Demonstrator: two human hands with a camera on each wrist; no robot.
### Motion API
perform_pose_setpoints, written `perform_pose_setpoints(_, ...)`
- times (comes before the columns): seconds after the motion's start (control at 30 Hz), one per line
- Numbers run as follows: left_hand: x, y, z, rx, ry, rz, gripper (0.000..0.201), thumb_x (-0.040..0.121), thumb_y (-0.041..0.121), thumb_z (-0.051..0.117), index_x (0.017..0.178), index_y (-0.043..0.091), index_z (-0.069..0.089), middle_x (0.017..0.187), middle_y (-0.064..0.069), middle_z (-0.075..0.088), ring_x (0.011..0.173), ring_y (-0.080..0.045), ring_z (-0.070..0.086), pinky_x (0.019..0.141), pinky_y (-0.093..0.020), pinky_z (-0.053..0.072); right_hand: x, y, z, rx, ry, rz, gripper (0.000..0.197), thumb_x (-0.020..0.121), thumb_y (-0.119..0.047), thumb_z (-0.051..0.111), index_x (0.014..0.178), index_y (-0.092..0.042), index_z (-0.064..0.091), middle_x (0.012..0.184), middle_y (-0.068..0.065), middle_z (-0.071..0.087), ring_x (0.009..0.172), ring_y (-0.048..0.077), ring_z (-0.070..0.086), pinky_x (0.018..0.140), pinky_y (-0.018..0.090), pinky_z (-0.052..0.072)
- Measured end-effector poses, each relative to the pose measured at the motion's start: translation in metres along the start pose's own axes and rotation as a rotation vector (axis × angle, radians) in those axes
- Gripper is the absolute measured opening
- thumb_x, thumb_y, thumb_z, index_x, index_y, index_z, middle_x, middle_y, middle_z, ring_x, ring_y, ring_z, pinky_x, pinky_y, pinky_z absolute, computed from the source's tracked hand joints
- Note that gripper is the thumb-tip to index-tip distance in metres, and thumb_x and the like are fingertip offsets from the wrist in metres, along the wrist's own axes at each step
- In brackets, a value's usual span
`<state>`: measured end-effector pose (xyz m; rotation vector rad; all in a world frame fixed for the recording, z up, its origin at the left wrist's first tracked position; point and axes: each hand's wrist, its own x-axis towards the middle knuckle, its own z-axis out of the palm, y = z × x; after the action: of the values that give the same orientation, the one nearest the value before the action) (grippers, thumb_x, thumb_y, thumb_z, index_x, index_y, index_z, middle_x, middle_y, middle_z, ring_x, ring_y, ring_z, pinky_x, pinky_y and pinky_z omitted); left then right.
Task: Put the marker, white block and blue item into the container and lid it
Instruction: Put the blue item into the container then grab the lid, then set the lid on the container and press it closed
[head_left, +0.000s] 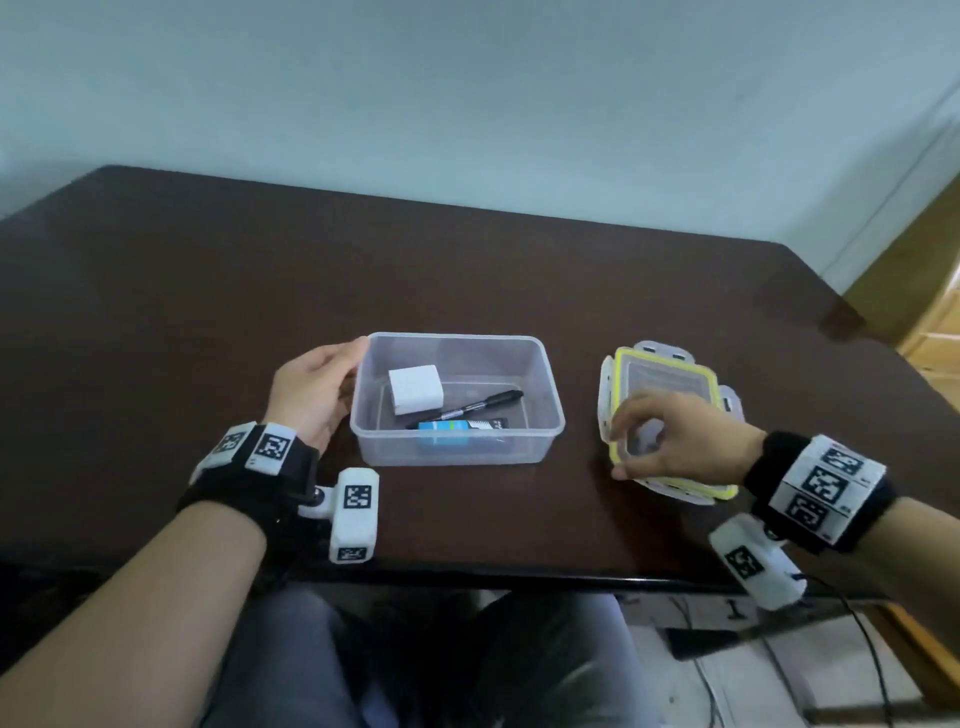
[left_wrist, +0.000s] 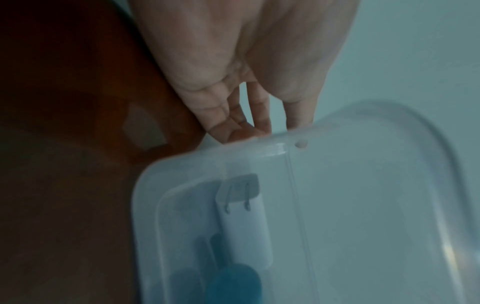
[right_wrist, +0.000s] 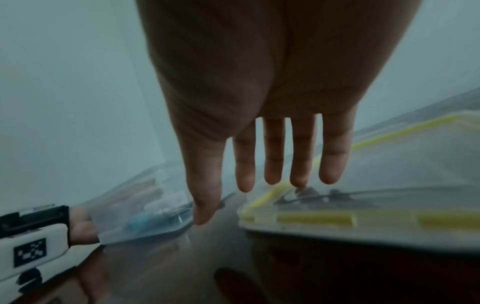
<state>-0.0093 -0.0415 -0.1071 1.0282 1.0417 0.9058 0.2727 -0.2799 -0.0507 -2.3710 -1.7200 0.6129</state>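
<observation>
A clear plastic container (head_left: 551, 387) stands on the dark table. Inside it lie the white block (head_left: 415, 389), the black marker (head_left: 475, 404) and the blue item (head_left: 445, 434). My left hand (head_left: 337, 371) lies against the container's left wall with its fingers nearly straight, and its fingertips (left_wrist: 246, 131) touch the rim (left_wrist: 363, 127). Through the wall I see the white block (left_wrist: 246, 230), which has two prongs. To the right lies the clear lid (head_left: 670, 374) with a yellow seal. My right hand (head_left: 636, 444) hovers over its near-left corner with straight fingers (right_wrist: 272, 156), holding nothing.
The brown table (head_left: 467, 260) reaches back to a pale wall. Its front edge (head_left: 467, 577) runs just above my legs. Cables and the floor (head_left: 779, 691) show at the lower right. A dark patch (head_left: 841, 317) sits at the table's far right corner.
</observation>
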Motion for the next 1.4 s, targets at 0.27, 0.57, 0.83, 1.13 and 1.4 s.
perform_pose_setpoints(0.27, -0.008, 0.003, 0.005, -0.053, 0.079, 0.014, 0.019, 0.098, 0.025, 0.067, 0.088, 0.010, 0.071, 0.082, -0.005, 0.067, 0.068, -0.013, 0.063, 0.056, -0.020, 0.054, -0.028, 0.012, 0.014, -0.021, 0.027, 0.038, 0.044, 0.053, -0.050, 0.084, 0.078, -0.042, 0.050, 0.123, 0.000, 0.062, 0.116, 0.021, 0.057, 0.098, 0.042, 0.046)
perform_pose_setpoints(0.57, -0.018, 0.004, 0.006, 0.078, 0.227, 0.077, 0.020, 0.091, 0.029, 0.067, 0.075, 0.019, 0.074, 0.078, 0.000, 0.074, 0.073, -0.020, 0.067, 0.070, -0.034, 0.053, -0.040, 0.018, 0.026, 0.044, 0.342, 0.052, 0.009, 0.078, -0.022, 0.072, 0.074, -0.026, 0.064, 0.101, -0.008, 0.075, 0.097, 0.015, 0.070, 0.090, 0.037, 0.054)
perform_pose_setpoints(0.83, -0.021, 0.007, -0.010, -0.167, 0.157, 0.008, 0.010, 0.097, 0.018, 0.066, 0.091, 0.011, 0.070, 0.071, -0.002, 0.057, 0.051, -0.009, 0.049, 0.045, -0.020, 0.041, -0.038, -0.017, -0.075, 0.730, 1.195, 0.074, 0.023, 0.083, -0.034, 0.070, 0.093, -0.014, 0.064, 0.082, 0.004, 0.074, 0.079, 0.021, 0.073, 0.075, 0.046, 0.060)
perform_pose_setpoints(1.13, -0.034, 0.057, -0.004, 0.132, -0.036, 0.203, 0.028, 0.103, 0.038, 0.054, 0.103, 0.017, 0.072, 0.080, -0.006, 0.068, 0.060, -0.013, 0.059, 0.045, -0.023, 0.044, 0.033, -0.079, -0.064, 1.998, 0.381, 0.112, 0.030, 0.100, -0.022, 0.049, 0.118, -0.003, 0.063, 0.089, 0.009, 0.075, 0.066, 0.015, 0.075, 0.071, 0.028, 0.062)
perform_pose_setpoints(1.4, -0.043, 0.047, -0.017, 0.270, -0.060, 0.291, 0.058, 0.093, 0.017, 0.075, 0.146, 0.018, 0.055, 0.085, -0.004, 0.079, 0.063, -0.009, 0.070, 0.052, -0.026, 0.055, 0.063, -0.088, 0.007, 1.551, 0.569, 0.261, 0.012, 0.091, -0.015, 0.064, 0.096, -0.005, 0.070, 0.078, 0.010, 0.067, 0.063, 0.018, 0.061, 0.057, 0.026, 0.053)
